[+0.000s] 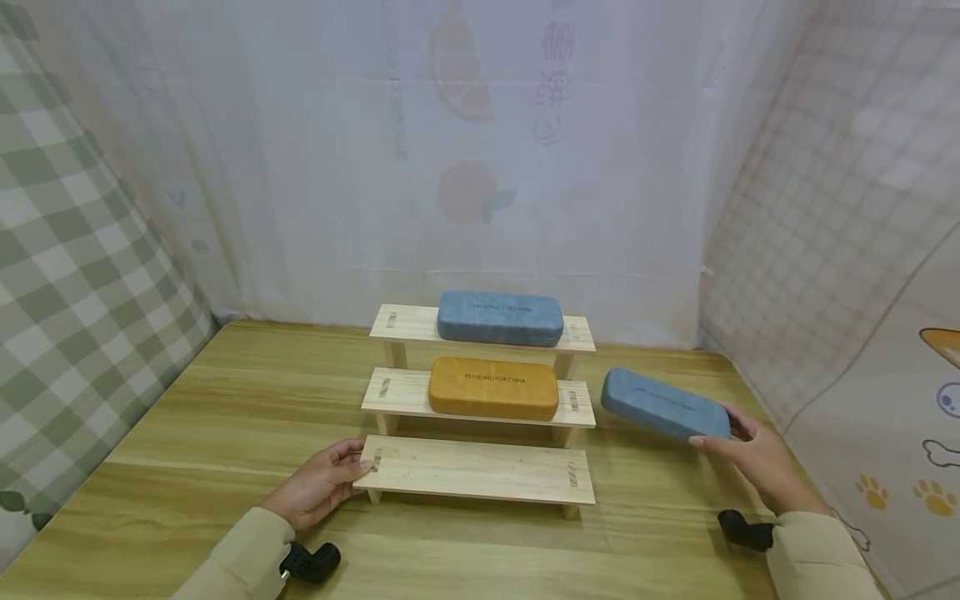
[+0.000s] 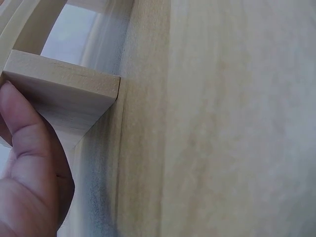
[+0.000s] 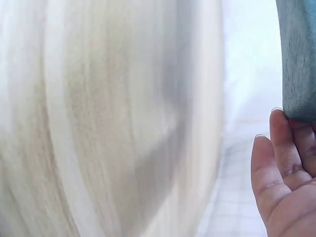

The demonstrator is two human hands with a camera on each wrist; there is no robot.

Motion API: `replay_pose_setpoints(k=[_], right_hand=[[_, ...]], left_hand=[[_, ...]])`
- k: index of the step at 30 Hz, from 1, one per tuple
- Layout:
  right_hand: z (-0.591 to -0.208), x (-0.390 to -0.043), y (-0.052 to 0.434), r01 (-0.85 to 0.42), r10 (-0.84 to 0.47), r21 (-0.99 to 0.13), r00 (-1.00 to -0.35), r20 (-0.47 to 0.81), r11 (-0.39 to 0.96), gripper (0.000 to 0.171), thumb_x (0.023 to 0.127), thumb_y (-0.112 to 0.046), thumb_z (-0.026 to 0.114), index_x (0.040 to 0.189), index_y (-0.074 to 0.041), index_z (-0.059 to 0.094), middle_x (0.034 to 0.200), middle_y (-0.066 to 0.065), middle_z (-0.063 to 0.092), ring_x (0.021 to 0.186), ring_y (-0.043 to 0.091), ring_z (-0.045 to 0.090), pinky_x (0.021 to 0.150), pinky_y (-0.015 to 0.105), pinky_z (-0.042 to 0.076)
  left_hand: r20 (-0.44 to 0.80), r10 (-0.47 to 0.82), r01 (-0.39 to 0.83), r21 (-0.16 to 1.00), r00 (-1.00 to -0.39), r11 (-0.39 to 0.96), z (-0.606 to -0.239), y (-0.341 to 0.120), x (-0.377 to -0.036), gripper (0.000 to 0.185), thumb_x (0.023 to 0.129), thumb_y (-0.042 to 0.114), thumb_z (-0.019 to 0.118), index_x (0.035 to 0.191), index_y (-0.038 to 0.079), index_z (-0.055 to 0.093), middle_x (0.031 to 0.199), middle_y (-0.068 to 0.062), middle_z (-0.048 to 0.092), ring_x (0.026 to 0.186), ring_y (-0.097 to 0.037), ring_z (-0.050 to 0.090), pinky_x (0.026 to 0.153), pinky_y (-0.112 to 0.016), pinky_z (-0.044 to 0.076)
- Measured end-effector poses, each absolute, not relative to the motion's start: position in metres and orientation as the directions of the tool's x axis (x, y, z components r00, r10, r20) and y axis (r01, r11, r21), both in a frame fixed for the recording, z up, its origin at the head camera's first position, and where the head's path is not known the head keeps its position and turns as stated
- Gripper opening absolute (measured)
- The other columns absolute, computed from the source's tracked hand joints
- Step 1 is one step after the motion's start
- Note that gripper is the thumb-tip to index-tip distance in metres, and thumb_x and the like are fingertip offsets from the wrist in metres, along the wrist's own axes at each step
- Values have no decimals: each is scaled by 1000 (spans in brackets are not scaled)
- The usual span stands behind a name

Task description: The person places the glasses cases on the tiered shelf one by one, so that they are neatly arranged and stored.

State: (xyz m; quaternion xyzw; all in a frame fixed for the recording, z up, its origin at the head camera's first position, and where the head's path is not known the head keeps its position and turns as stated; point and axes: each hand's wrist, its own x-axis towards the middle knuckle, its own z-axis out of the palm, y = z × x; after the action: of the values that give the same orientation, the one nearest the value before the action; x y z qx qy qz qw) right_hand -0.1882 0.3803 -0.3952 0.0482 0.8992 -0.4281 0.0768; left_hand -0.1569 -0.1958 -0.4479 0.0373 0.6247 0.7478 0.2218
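A light wooden three-step rack (image 1: 480,468) stands on the table. My left hand (image 1: 324,483) pinches the left end of its lowest step, thumb on top; the left wrist view shows fingers (image 2: 29,148) against the wood. To the right of the rack, my right hand (image 1: 761,462) holds a blue glasses case (image 1: 660,404) by its right end, tilted and raised off the table. The same blue case (image 3: 298,64) fills the upper right of the right wrist view. Another blue glasses case (image 1: 500,318) lies on the top step, and a mustard-yellow glasses case (image 1: 493,388) on the middle one.
The wood-grain table (image 1: 247,417) runs back to a white printed curtain (image 1: 322,183). A green checked cloth (image 1: 67,233) hangs at the left, and a patterned cloth (image 1: 840,250) borders the right side. Black wrist devices (image 1: 311,562) are worn at both sleeves.
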Motion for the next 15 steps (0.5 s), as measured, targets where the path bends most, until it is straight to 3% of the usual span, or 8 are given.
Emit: replay_pose_setpoints(k=[6, 10, 12, 15], right_hand=[[-390, -174, 377, 164, 58, -788, -985, -162, 593, 99, 91, -43, 65, 155, -6, -2, 154, 33, 10, 135, 56, 17, 99, 65, 32], [-387, -166, 375, 172, 104, -780, -985, -137, 602, 97, 91, -42, 66, 155, -6, 2, 152, 30, 19, 129, 44, 34, 87, 34, 49], [-386, -163, 373, 167, 127, -767, -986, -113, 619, 96, 90, -41, 67, 155, -5, 7, 150, 28, 26, 118, 23, 47, 76, 19, 49], [-385, -157, 372, 150, 141, -767, -987, -78, 624, 95, 89, -38, 70, 155, -5, 11, 146, 25, 30, 101, -5, 44, 69, 11, 46]], left_hand=[[-224, 376, -287, 950, -899, -120, -447, -195, -156, 66, 98, 5, 51, 143, -18, 9, 113, -6, 52, 97, -10, 57, 83, -24, 51], [-223, 374, -286, 951, -900, -120, -446, -195, -155, 67, 98, 5, 51, 144, -18, 8, 113, -6, 52, 97, -10, 57, 83, -23, 51], [-224, 373, -285, 951, -900, -118, -446, -195, -155, 67, 99, 5, 51, 144, -18, 8, 113, -6, 52, 97, -10, 57, 83, -23, 51], [-226, 371, -286, 951, -901, -116, -447, -195, -156, 67, 99, 5, 51, 144, -18, 7, 113, -6, 52, 97, -9, 57, 83, -23, 51]])
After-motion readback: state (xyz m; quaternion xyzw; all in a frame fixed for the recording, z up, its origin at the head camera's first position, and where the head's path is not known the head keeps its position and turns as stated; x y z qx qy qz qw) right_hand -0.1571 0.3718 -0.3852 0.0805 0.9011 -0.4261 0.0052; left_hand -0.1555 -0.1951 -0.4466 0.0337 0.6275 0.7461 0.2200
